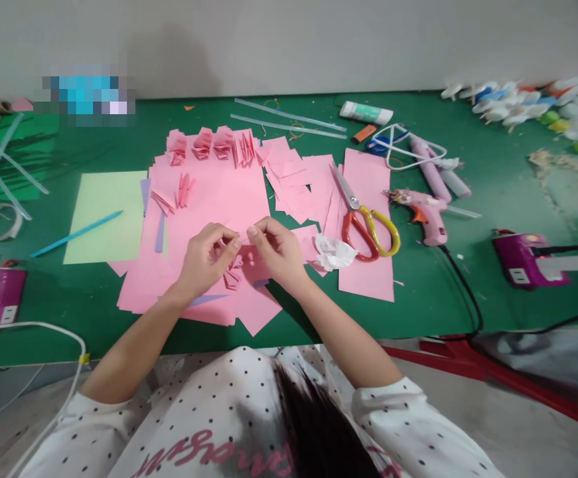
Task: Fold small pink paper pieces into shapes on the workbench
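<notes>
1. Pinched a slip [244,238] of pink paper at the centre of the frame, with the left hand [210,255] on its left end and the right hand [279,253] on its right, thumb against forefinger on both sides.
2. Curled the other fingers inward; could not tell of anything else tucked in either palm.
3. Held the slip over the lower part of the pink sheets [219,199], with a small folded bunch [232,273] just below the fingers. Could not make out its folds, largely hidden by the fingertips.
4. Judged the slip very light, thin and a little crisp: likely to take a crease readily, and to tear or crumple under a hard pull. Seemed more apt to slide between dry fingertips than to resist them.
5. Was best taken at the edges or two ends, with the fingertips alone and a gentle squeeze.
6. Saw more folded pieces [202,145] in a row along the top of the pink sheets, at upper centre, probably springy and easily flattened.
7. Noted scissors [351,189] right of centre, a crumpled tissue [333,253] near the right hand, a glue gun [434,224] farther right, and a blue pen [77,234] across a pale green sheet [104,196] at left.
</notes>
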The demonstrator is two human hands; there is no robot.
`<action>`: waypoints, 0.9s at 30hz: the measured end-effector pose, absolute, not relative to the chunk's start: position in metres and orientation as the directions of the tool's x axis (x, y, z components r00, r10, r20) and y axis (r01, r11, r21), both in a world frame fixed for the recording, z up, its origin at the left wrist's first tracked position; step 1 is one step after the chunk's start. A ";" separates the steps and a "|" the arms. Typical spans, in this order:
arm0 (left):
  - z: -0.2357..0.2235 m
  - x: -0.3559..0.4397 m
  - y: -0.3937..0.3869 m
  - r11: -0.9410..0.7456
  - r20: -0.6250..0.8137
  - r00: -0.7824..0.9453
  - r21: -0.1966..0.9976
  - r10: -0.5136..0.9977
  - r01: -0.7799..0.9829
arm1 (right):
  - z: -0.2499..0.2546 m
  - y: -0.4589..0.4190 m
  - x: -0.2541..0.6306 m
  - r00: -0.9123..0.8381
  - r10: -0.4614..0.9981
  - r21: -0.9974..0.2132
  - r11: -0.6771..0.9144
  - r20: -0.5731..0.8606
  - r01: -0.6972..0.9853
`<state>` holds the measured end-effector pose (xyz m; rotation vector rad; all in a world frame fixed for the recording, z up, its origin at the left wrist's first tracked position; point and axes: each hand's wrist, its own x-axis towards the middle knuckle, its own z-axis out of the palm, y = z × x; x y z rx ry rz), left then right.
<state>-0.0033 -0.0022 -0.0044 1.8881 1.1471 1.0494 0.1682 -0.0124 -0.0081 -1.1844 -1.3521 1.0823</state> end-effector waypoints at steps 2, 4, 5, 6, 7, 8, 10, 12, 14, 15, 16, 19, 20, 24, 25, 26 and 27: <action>-0.003 -0.003 -0.002 -0.386 0.289 0.286 0.838 0.914 0.386 | -0.010 -0.013 0.168 -0.049 0.993 -0.984 0.114 0.108 0.138; -0.002 -0.003 -0.002 -0.405 0.301 0.302 0.827 0.905 0.389 | -0.012 -0.013 0.167 -0.065 0.995 -0.985 0.088 0.079 0.148; -0.001 -0.003 -0.002 -0.421 0.308 0.320 0.819 0.896 0.390 | -0.013 -0.013 0.167 -0.066 0.995 -0.986 0.083 0.074 0.148; -0.001 -0.003 -0.002 -0.439 0.314 0.344 0.808 0.885 0.392 | -0.012 -0.013 0.167 -0.064 0.995 -0.985 0.090 0.082 0.150; -0.001 -0.003 -0.002 -0.454 0.318 0.364 0.798 0.875 0.395 | -0.012 -0.014 0.167 -0.059 0.993 -0.982 0.108 0.100 0.158; -0.002 -0.003 -0.002 -0.465 0.319 0.379 0.791 0.869 0.399 | -0.011 -0.014 0.167 -0.050 0.991 -0.976 0.134 0.127 0.170; -0.003 -0.002 -0.003 -0.477 0.323 0.394 0.783 0.861 0.399 | -0.008 -0.014 0.167 -0.036 0.982 -0.963 0.188 0.185 0.195; -0.004 -0.002 -0.003 -0.486 0.336 0.391 0.780 0.857 0.395 | -0.006 -0.014 0.167 -0.021 0.978 -0.957 0.209 0.210 0.202; -0.004 -0.003 -0.003 -0.487 0.351 0.370 0.780 0.860 0.393 | -0.005 -0.014 0.169 0.025 0.980 -0.961 0.189 0.199 0.204; -0.004 -0.004 -0.002 -0.478 0.353 0.349 0.785 0.868 0.395 | -0.005 -0.013 0.170 0.066 0.980 -0.963 0.172 0.189 0.208; -0.004 -0.005 -0.001 -0.462 0.352 0.320 0.792 0.880 0.399 | -0.006 -0.012 0.172 0.114 0.977 -0.964 0.155 0.183 0.217; -0.005 -0.010 0.004 -0.381 0.330 0.190 0.815 0.924 0.437 | -0.008 -0.009 0.177 0.217 0.956 -0.952 0.134 0.198 0.276; -0.006 -0.011 0.006 -0.353 0.324 0.145 0.812 0.935 0.465 | -0.009 -0.008 0.179 0.226 0.952 -0.944 0.131 0.205 0.304; -0.013 -0.013 0.011 -0.321 0.302 0.133 0.744 0.944 0.586 | -0.012 -0.007 0.180 0.215 0.958 -0.899 0.084 0.192 0.429; -0.015 -0.013 0.011 -0.328 0.298 0.155 0.720 0.942 0.611 | -0.013 -0.007 0.180 0.207 0.959 -0.884 0.077 0.192 0.461; -0.017 -0.013 0.012 -0.338 0.294 0.178 0.693 0.939 0.637 | -0.014 -0.006 0.180 0.198 0.960 -0.868 0.079 0.199 0.491; -0.018 -0.013 0.012 -0.346 0.288 0.199 0.663 0.937 0.664 | -0.015 -0.006 0.180 0.189 0.959 -0.851 0.087 0.213 0.518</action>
